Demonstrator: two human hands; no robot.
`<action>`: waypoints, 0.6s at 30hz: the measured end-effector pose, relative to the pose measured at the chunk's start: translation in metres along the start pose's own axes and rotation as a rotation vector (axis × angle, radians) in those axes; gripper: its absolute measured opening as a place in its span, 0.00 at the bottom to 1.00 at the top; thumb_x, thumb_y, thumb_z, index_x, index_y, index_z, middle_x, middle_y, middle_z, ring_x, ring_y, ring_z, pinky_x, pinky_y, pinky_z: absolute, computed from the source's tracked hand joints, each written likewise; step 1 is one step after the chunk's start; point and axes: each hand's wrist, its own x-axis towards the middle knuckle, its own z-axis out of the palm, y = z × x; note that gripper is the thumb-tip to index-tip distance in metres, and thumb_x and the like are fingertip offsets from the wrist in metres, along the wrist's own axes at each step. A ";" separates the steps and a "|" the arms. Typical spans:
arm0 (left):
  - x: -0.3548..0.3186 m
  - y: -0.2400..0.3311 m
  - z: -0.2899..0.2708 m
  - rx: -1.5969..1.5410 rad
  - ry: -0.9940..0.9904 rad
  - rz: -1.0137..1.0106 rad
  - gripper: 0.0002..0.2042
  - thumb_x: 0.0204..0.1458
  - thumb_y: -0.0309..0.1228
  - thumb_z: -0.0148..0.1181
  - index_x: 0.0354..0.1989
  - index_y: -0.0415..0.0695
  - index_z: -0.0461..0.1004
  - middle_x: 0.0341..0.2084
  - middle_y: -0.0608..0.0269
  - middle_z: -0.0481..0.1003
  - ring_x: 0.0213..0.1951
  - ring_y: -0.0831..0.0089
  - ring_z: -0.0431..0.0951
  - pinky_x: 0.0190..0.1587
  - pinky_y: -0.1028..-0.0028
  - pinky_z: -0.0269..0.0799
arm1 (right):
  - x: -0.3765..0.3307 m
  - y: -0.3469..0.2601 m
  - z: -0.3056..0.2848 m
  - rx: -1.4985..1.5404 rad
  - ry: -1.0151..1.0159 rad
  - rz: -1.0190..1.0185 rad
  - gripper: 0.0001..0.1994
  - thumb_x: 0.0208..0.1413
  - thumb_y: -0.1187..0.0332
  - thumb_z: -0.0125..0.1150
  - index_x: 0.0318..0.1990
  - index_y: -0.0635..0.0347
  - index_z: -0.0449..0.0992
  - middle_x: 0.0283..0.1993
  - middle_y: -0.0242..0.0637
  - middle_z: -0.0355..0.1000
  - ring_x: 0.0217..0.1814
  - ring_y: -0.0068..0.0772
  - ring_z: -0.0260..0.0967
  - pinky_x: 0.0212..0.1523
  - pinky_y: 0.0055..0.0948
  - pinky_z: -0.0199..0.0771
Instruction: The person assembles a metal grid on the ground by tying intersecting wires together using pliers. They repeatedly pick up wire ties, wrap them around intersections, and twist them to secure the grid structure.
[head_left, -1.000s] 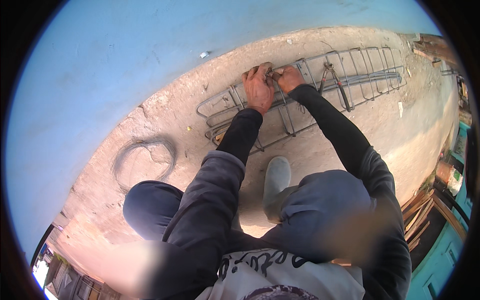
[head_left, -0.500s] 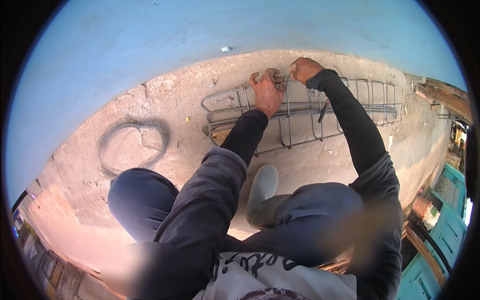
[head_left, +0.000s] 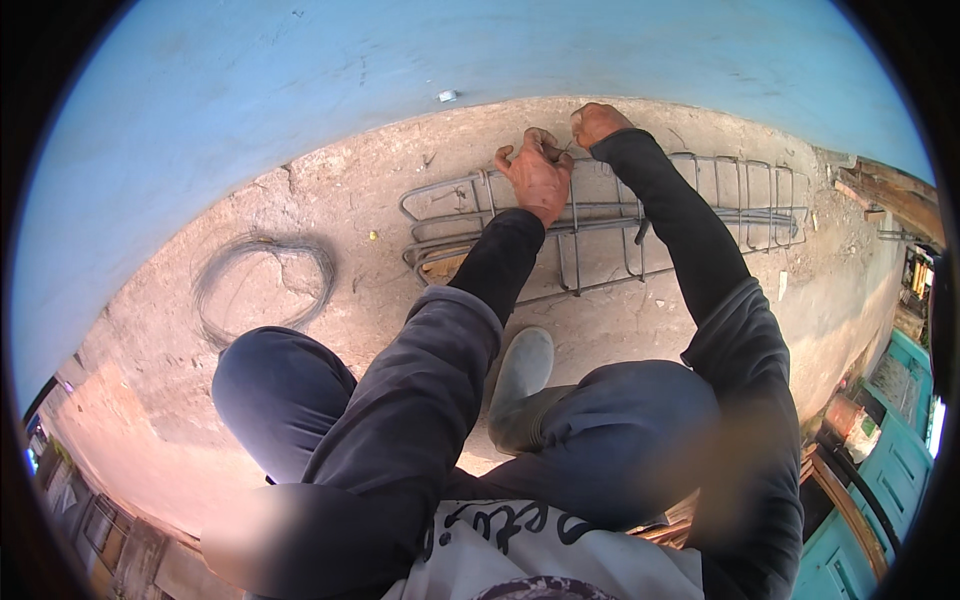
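Note:
A rebar cage (head_left: pixel 577 243) of long bars and bent stirrups lies on the concrete floor in front of me. My left hand (head_left: pixel 540 178) is at its far bar, with thumb and forefinger pinched on a short, thin tie wire (head_left: pixel 567 149). Its outer fingers are bent and slightly apart. Just to the right and beyond that bar, my right hand (head_left: pixel 598 124) is closed at the other end of the wire; its fingertips are partly hidden. A dark, slim tool (head_left: pixel 642 231) rests on the cage's bars below my right forearm.
A loose coil of thin wire (head_left: pixel 325 272) lies on the floor at left. The blue wall (head_left: pixel 480 50) rises just beyond the cage. Timber pieces (head_left: pixel 895 200) are at far right, above teal panels (head_left: pixel 890 470). My boot (head_left: pixel 527 360) is close to the cage's near side.
My right hand has moved a little away from me, toward the wall, opening a gap from the left hand. The left hand has shifted only slightly.

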 end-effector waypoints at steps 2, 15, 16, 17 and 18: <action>0.000 0.003 0.002 0.010 -0.003 0.010 0.13 0.44 0.26 0.65 0.38 0.43 0.71 0.25 0.62 0.81 0.35 0.65 0.79 0.60 0.61 0.45 | -0.004 0.009 0.007 -0.028 -0.048 0.109 0.09 0.52 0.67 0.61 0.29 0.65 0.75 0.28 0.49 0.75 0.32 0.51 0.74 0.34 0.43 0.73; 0.003 -0.009 -0.002 0.437 -0.314 0.153 0.19 0.49 0.43 0.64 0.46 0.46 0.77 0.38 0.57 0.81 0.43 0.61 0.79 0.58 0.59 0.53 | -0.025 0.025 0.019 1.399 -0.299 0.353 0.09 0.61 0.65 0.58 0.40 0.63 0.77 0.23 0.33 0.71 0.17 0.22 0.63 0.16 0.27 0.64; 0.007 0.003 -0.002 0.478 -0.396 0.087 0.21 0.49 0.46 0.64 0.47 0.46 0.78 0.39 0.56 0.80 0.46 0.60 0.78 0.59 0.57 0.53 | -0.032 0.027 0.013 1.366 -0.176 0.380 0.09 0.62 0.65 0.58 0.40 0.62 0.77 0.25 0.34 0.73 0.18 0.22 0.66 0.17 0.27 0.66; 0.012 0.004 -0.010 0.543 -0.459 0.011 0.23 0.49 0.48 0.64 0.47 0.45 0.78 0.41 0.55 0.80 0.48 0.59 0.77 0.60 0.55 0.54 | -0.036 0.000 -0.010 1.140 -0.069 0.585 0.11 0.63 0.63 0.56 0.44 0.60 0.77 0.31 0.37 0.78 0.24 0.25 0.73 0.21 0.25 0.71; 0.015 0.005 -0.011 0.533 -0.488 -0.014 0.23 0.49 0.49 0.64 0.47 0.45 0.79 0.42 0.55 0.80 0.49 0.59 0.77 0.59 0.56 0.57 | -0.055 0.011 -0.006 1.040 0.033 0.571 0.12 0.63 0.62 0.57 0.46 0.60 0.77 0.33 0.38 0.79 0.27 0.28 0.75 0.24 0.27 0.73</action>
